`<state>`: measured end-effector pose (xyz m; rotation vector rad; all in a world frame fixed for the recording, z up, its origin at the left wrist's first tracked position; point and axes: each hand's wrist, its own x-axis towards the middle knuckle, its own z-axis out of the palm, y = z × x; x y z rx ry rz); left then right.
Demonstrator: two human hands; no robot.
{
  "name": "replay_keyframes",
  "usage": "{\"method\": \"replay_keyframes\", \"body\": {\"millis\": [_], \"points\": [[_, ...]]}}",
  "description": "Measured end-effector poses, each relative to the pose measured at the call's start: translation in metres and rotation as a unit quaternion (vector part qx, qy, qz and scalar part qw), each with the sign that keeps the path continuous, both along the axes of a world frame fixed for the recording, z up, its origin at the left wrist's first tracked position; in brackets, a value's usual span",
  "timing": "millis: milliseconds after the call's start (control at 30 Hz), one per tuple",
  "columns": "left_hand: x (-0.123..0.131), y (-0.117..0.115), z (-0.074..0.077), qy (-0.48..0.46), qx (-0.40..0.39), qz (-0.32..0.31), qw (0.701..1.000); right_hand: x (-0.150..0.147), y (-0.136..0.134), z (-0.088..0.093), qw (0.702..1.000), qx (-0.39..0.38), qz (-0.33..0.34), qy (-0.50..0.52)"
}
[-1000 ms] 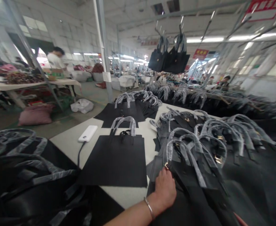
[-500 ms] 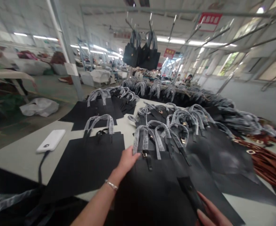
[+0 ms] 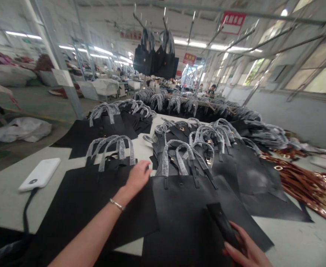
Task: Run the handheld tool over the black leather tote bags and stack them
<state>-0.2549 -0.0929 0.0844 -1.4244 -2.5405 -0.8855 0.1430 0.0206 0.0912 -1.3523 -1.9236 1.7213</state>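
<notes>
In the head view, the left hand [image 3: 137,176] has been shifted off the front tote bag [image 3: 185,211] onto the neighbouring tote bag [image 3: 96,196], its fingers laid loosely together. The front tote bag lies flat and released on the worktop [image 3: 1,196]. Over it a black leather strap [image 3: 221,222] is pinched by the right hand [image 3: 245,250].

White power bank [image 3: 39,178] at left, brown straps [image 3: 302,185] heaped at right, white plastic bag [image 3: 22,129] on floor [image 3: 48,107]
</notes>
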Motion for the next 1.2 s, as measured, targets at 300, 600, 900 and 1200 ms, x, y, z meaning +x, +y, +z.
{"method": "replay_keyframes", "body": {"millis": [300, 600, 900, 1200], "points": [[0.139, 0.113, -0.051, -0.050, -0.029, -0.146, 0.988, -0.037, 0.028, 0.024, 0.998, 0.047, 0.015, -0.040], [0.128, 0.143, -0.034, -0.043, -0.147, -0.159, 0.975, -0.030, 0.027, 0.024, 1.000, -0.019, 0.006, -0.021], [0.145, 0.112, -0.055, -0.137, -0.122, -0.179, 0.967, -0.045, 0.028, 0.019, 0.995, -0.090, 0.025, -0.027], [0.146, 0.115, -0.058, -0.206, -0.113, -0.198, 0.952, -0.045, 0.034, 0.030, 0.993, -0.100, 0.023, -0.056]]}}
